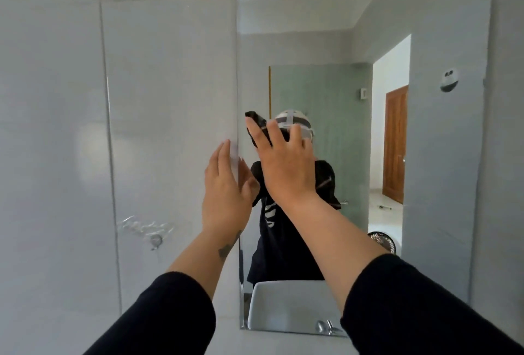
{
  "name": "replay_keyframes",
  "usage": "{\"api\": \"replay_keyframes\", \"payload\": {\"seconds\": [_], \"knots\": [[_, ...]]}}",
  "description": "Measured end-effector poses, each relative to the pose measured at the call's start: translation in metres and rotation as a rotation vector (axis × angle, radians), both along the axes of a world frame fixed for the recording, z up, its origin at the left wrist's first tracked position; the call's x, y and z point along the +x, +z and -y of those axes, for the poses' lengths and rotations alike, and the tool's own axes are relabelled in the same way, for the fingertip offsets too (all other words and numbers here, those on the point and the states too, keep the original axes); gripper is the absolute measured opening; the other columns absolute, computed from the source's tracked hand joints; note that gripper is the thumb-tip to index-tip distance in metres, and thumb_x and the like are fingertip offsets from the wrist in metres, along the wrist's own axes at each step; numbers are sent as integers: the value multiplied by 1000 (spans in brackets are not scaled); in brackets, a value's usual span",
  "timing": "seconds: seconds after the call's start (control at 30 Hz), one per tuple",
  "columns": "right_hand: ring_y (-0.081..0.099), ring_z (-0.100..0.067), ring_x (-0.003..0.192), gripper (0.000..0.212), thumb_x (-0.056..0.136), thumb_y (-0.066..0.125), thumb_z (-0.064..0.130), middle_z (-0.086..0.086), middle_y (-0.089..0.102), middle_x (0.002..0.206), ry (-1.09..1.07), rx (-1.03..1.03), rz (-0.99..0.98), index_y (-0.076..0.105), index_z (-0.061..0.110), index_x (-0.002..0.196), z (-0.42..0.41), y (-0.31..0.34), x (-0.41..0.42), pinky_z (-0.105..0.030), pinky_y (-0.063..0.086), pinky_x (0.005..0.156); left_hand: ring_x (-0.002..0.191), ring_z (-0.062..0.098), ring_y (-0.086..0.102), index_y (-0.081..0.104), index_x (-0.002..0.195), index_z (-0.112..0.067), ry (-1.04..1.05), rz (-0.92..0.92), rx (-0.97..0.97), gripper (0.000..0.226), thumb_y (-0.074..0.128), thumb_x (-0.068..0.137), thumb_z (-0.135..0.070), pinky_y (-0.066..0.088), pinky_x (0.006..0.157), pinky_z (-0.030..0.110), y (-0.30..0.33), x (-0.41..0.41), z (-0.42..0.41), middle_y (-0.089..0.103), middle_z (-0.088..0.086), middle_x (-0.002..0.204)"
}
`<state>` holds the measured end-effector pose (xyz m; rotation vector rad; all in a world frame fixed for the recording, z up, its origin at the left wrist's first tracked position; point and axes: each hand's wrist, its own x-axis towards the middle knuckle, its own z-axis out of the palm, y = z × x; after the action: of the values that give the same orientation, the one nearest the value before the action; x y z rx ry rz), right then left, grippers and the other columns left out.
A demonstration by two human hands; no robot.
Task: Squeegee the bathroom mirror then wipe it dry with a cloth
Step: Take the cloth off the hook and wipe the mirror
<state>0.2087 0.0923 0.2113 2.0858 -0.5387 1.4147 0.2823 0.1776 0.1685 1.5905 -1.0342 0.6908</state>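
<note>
The bathroom mirror [442, 161] hangs on the pale tiled wall and fills the middle and right of the head view. My right hand [286, 167] lies flat against the glass near its left side, fingers spread, pressing a black cloth [256, 127] onto it. Only the cloth's upper left part shows past my fingers. My left hand [226, 193] is open, with its fingertips at the mirror's left edge and nothing in it. Both sleeves are black. No squeegee is in view.
A glossy wall tile [170, 85] adjoins the mirror on the left, with a small metal ring fitting [156, 239] low on it. The mirror reflects a white basin [283, 306], a tap [326, 326], a person in black and an open doorway.
</note>
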Motion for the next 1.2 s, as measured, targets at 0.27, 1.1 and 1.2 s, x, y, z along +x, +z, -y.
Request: {"api": "replay_keyframes", "payload": {"seconds": [0.27, 1.1, 1.2], "knots": [[49, -42, 106, 74, 80, 54, 20, -14, 46, 130, -16, -144, -239, 21, 27, 146, 10, -47, -12, -50, 47, 84, 144, 14, 14, 9, 151, -20, 22, -94, 70, 77, 58, 92, -23, 30, 109, 31, -49, -11, 2, 12, -3, 158], [48, -39, 91, 52, 95, 51, 26, -19, 50, 120, -225, 416, 563, 34, 23, 144, 145, -109, -180, -47, 49, 66, 145, 26, 14, 2, 149, -29, 116, -107, 136, 102, 76, 78, -24, 33, 110, 51, -71, -2, 29, 7, -4, 158], [47, -39, 96, 51, 97, 46, 27, -18, 47, 125, -221, 499, 671, 32, 23, 145, 148, -127, -184, -45, 48, 69, 144, 27, 18, 3, 149, -29, 129, -102, 136, 103, 77, 77, -25, 35, 108, 54, -72, 1, 30, 7, -6, 157]]}}
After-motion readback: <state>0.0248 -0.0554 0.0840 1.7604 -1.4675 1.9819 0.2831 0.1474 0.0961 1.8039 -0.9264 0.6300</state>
